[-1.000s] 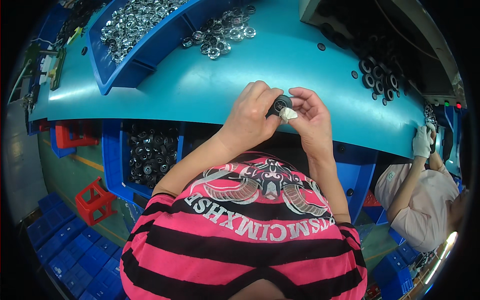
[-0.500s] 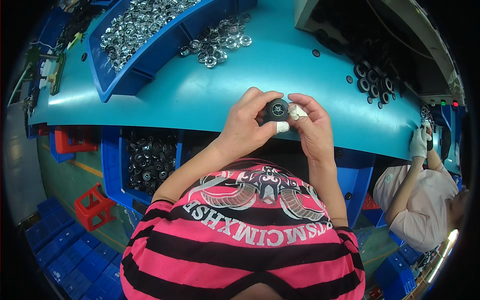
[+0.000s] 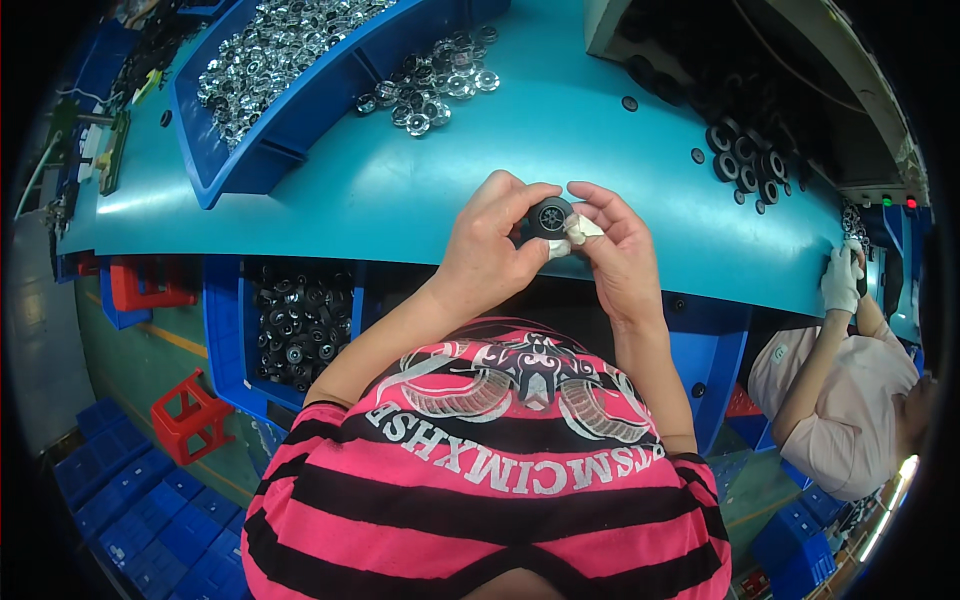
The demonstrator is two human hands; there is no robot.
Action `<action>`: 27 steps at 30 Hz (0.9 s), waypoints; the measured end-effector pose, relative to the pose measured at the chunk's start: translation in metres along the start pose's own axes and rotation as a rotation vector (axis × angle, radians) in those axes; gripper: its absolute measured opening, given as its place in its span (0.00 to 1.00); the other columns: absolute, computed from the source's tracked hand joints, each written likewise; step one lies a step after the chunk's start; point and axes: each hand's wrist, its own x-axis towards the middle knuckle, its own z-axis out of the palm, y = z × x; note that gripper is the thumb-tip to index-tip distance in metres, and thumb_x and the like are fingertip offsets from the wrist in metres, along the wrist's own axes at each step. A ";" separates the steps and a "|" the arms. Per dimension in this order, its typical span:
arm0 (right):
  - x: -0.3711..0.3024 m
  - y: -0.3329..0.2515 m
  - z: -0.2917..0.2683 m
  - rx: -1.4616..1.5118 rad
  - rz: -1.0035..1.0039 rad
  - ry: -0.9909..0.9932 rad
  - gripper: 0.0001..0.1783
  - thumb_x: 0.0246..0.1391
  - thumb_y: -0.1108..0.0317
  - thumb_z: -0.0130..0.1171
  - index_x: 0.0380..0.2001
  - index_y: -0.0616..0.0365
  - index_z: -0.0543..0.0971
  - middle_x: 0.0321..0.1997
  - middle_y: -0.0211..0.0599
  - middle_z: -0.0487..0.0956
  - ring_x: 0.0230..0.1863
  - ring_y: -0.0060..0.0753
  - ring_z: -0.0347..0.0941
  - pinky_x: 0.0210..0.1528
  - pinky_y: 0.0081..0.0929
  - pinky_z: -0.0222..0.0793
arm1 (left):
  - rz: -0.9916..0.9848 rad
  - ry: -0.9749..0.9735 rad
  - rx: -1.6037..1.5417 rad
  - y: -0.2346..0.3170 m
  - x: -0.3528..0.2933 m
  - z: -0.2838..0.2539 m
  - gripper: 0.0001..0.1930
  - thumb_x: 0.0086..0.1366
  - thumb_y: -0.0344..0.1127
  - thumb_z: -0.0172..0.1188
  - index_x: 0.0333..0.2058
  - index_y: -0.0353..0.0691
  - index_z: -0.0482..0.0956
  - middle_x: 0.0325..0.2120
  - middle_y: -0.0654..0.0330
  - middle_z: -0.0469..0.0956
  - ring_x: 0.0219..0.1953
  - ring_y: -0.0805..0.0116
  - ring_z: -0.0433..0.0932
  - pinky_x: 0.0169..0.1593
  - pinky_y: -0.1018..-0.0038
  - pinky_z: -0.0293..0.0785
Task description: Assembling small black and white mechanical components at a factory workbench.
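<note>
We find the small round black wheel with a silvery patterned hub (image 3: pixel 550 217) held up above the smooth teal tabletop (image 3: pixel 400 190), close to its near edge, with the patterned face turned toward us. The bare left hand (image 3: pixel 490 235) pinches it, index finger along the top of the rim and white-wrapped thumb (image 3: pixel 558 248) under the lower edge. The bare right hand (image 3: pixel 622 245) is half curled at the wheel's right side, its thumb, also in a white wrap (image 3: pixel 584 229), right by the rim; we cannot tell whether it bears on the wheel or only lies against it, as the curled fingers hide the contact. We judge the wheel light, since fingertips seem enough to carry it. The dull rim looks like rubber or firm plastic, so we would expect a good grip there, perhaps with slight give, around a stiff hub. We would take hold across the rim, finger and thumb on opposite edges, and keep off the patterned face, which looks shinier and could prove slicker and easier to mark. Being round, it could roll if set on its edge on this glossy top. Nothing about it looks fragile to us, though the wraps may dull the thumbs' feel.
</note>
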 end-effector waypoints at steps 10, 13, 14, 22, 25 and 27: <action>0.000 0.001 -0.005 0.037 0.017 -0.012 0.23 0.61 0.71 0.65 0.58 0.64 0.75 0.44 0.34 0.81 0.43 0.20 0.76 0.45 0.20 0.73 | -0.081 -0.043 -0.206 -0.005 -0.003 0.005 0.26 0.54 0.29 0.73 0.54 0.39 0.80 0.38 0.62 0.73 0.37 0.73 0.74 0.41 0.77 0.73; 0.001 0.007 -0.010 0.053 0.012 0.000 0.21 0.62 0.70 0.64 0.56 0.63 0.76 0.43 0.34 0.82 0.43 0.21 0.77 0.45 0.20 0.73 | -0.088 -0.053 -0.236 -0.005 -0.004 0.004 0.26 0.55 0.31 0.74 0.54 0.38 0.79 0.40 0.63 0.73 0.39 0.74 0.74 0.43 0.77 0.73; 0.001 0.008 -0.011 0.051 0.014 0.001 0.20 0.62 0.70 0.64 0.56 0.63 0.76 0.43 0.34 0.82 0.43 0.21 0.77 0.45 0.20 0.73 | -0.084 -0.056 -0.233 -0.006 -0.004 0.004 0.26 0.55 0.31 0.74 0.54 0.38 0.79 0.40 0.63 0.73 0.39 0.74 0.74 0.43 0.77 0.73; -0.001 0.001 -0.002 -0.100 -0.099 0.037 0.17 0.60 0.74 0.62 0.53 0.64 0.78 0.46 0.36 0.80 0.45 0.25 0.78 0.46 0.23 0.77 | 0.052 0.045 -0.091 -0.009 -0.002 0.003 0.25 0.51 0.28 0.72 0.50 0.38 0.79 0.40 0.59 0.75 0.37 0.67 0.77 0.41 0.73 0.76; -0.005 0.004 0.004 -0.358 -0.329 0.071 0.19 0.53 0.77 0.65 0.50 0.60 0.80 0.46 0.36 0.80 0.45 0.28 0.78 0.44 0.25 0.77 | 0.112 0.078 -0.015 -0.011 -0.002 0.005 0.24 0.49 0.25 0.72 0.48 0.38 0.79 0.42 0.56 0.78 0.41 0.64 0.81 0.44 0.70 0.78; -0.009 -0.004 0.010 -0.734 -0.489 0.085 0.20 0.48 0.78 0.68 0.47 0.57 0.83 0.45 0.36 0.79 0.45 0.30 0.78 0.43 0.27 0.77 | 0.167 0.093 0.027 -0.014 -0.001 0.006 0.24 0.48 0.24 0.71 0.46 0.38 0.78 0.42 0.54 0.79 0.41 0.60 0.82 0.44 0.69 0.79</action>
